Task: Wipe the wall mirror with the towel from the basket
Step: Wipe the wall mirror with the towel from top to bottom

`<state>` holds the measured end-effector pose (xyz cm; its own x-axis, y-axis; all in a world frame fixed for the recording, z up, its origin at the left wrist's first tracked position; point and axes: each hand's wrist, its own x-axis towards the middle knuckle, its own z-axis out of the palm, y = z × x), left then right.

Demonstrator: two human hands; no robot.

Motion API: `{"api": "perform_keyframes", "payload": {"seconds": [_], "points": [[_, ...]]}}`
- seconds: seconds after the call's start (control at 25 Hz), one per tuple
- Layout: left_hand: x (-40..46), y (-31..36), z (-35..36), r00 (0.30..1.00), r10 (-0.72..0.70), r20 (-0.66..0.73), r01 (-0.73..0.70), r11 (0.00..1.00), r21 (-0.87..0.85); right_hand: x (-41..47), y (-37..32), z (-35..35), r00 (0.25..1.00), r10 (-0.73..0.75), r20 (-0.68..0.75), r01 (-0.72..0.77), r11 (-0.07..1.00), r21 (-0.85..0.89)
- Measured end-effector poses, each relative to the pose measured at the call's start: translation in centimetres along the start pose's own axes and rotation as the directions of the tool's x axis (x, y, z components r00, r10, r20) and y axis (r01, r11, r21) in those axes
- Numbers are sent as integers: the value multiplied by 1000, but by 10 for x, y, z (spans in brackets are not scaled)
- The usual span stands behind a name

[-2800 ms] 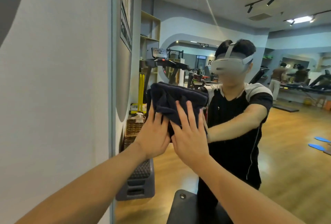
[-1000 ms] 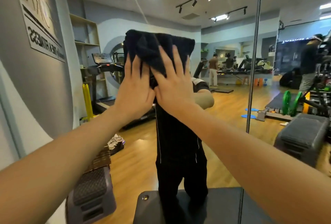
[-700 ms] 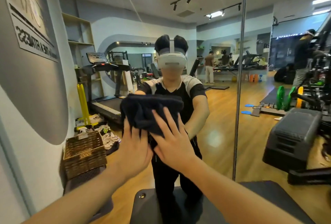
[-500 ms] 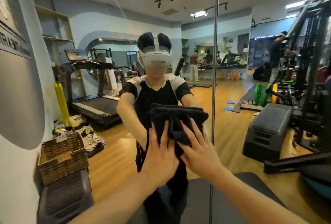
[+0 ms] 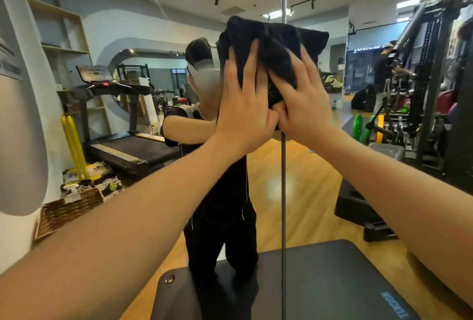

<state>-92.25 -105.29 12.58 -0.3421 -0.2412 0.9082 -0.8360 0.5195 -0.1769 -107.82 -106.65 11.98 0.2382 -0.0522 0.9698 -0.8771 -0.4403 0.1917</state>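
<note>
A dark navy towel (image 5: 273,43) is bunched flat against the wall mirror (image 5: 153,45), high up and across the vertical seam (image 5: 283,191) between two panels. My left hand (image 5: 243,104) presses the towel's left half with straight, spread fingers. My right hand (image 5: 304,99) presses its right half the same way, thumbs touching at the bottom. A wicker basket (image 5: 69,209) shows in the reflection at lower left. My reflection, in black clothes, stands behind the towel.
A black padded bench (image 5: 320,281) sits just below the mirror in front of me. The reflection shows a treadmill (image 5: 122,140), shoes and yellow posts on the left, weight machines and other people on the right, and a wooden floor.
Both hands slid the towel up the mirror from waist height to head height and to the right, onto the panel seam. My view shifted right along the mirror.
</note>
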Motion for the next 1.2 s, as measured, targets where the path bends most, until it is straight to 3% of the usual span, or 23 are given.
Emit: {"api": "perform_keyframes", "payload": {"seconds": [0.2, 0.48, 0.76, 0.92, 1.2], "points": [[-71, 11, 30, 992, 85, 94, -92, 993, 71, -94, -12, 15, 1000, -12, -12, 13, 998, 59], [-190, 21, 58, 953, 93, 289, -123, 988, 88, -217, -59, 32, 982, 68, 175, -78, 995, 54], [-212, -35, 24, 946, 212, 244, -225, 974, 27, -210, -135, 54, 959, 207, 195, -207, 978, -18], [-240, -83, -6, 944, 197, 263, -201, 980, -13, -201, -193, 78, 953, 226, 203, -234, 972, 15], [-287, -180, -77, 946, 139, 294, -172, 981, 90, -171, -307, 122, 956, 175, 235, -198, 977, 81]]}}
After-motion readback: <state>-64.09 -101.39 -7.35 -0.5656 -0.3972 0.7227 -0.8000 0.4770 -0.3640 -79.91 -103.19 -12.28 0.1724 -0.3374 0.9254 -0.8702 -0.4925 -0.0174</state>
